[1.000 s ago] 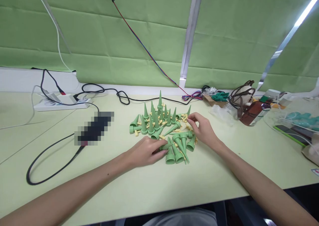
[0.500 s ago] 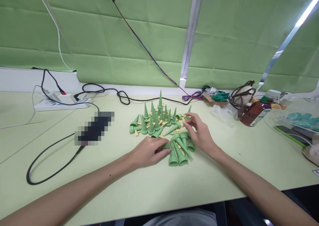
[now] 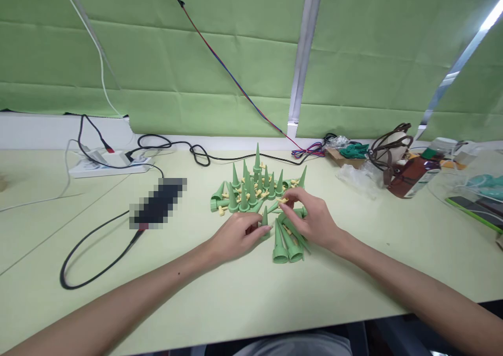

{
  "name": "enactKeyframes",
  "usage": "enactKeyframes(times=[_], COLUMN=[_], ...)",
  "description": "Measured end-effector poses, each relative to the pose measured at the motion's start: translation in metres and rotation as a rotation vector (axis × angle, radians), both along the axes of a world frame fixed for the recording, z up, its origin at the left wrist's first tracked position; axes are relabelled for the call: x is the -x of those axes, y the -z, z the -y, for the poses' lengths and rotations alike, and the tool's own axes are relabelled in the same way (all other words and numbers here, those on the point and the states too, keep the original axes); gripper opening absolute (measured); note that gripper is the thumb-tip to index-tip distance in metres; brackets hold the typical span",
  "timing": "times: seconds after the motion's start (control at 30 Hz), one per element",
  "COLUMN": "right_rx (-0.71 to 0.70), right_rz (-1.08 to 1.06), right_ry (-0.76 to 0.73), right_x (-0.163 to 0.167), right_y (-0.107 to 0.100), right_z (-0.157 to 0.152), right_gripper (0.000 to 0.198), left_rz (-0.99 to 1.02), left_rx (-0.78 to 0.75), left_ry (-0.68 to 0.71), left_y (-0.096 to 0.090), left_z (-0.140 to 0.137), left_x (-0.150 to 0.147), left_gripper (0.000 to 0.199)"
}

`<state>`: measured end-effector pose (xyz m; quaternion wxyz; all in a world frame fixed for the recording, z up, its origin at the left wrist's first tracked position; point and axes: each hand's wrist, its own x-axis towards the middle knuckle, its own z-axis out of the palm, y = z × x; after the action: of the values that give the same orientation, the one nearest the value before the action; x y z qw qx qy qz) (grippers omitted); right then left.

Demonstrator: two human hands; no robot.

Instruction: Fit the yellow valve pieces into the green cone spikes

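Note:
My left hand (image 3: 239, 236) is closed round a green plastic watering spike (image 3: 265, 221), which points upward between thumb and fingers. Just to its right, my right hand (image 3: 310, 214) pinches a small yellow valve (image 3: 282, 201) at its fingertips. Beneath the right hand lies a loose heap of green spikes (image 3: 280, 251), some with their wide open ends facing me; the hand hides part of it. Behind both hands, several green spikes (image 3: 243, 201) stand point-up among lying ones, with yellow valves (image 3: 222, 210) scattered between them.
A dark pixelated device (image 3: 159, 204) with a looped black cable lies at left, near a white power strip (image 3: 112, 166). At right are a brown bottle (image 3: 416, 175), a clear plastic bag (image 3: 357, 179), an open cardboard box (image 3: 346, 158) and a green-edged phone (image 3: 473, 213).
The spike in my left hand has come upright, apart from the near heap. My right hand has moved from the far pile toward the left hand, with a yellow valve. The view has shifted slightly.

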<state>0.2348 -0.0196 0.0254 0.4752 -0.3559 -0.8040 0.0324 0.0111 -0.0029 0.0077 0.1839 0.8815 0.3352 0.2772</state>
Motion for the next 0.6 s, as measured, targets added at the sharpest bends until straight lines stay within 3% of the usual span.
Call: enactKeyframes(times=[0.13, 0.23, 0.4, 0.6], right_rx=[-0.125, -0.235, -0.233, -0.194], right_rz=[0.133, 0.034, 0.038, -0.018], right_ry=[-0.108, -0.115, -0.093, -0.086], right_x=[0.008, 0.013, 0.012, 0.011], right_y=[0.004, 0.011, 0.018, 0.012], right_z=[-0.009, -0.013, -0.007, 0.006], right_gripper=[0.013, 0.014, 0.014, 0.012], left_rz=[0.01, 0.04, 0.062, 0.017], left_rx=[-0.018, -0.037, -0.099, -0.071], left_ry=[-0.022, -0.042, -0.035, -0.021], left_y=[0.0, 0.0, 0.002, 0.005], left_z=[0.0, 0.001, 0.002, 0.0], left_x=[0.002, 0.003, 0.002, 0.002], left_gripper=[0.039, 0.033, 0.031, 0.036])
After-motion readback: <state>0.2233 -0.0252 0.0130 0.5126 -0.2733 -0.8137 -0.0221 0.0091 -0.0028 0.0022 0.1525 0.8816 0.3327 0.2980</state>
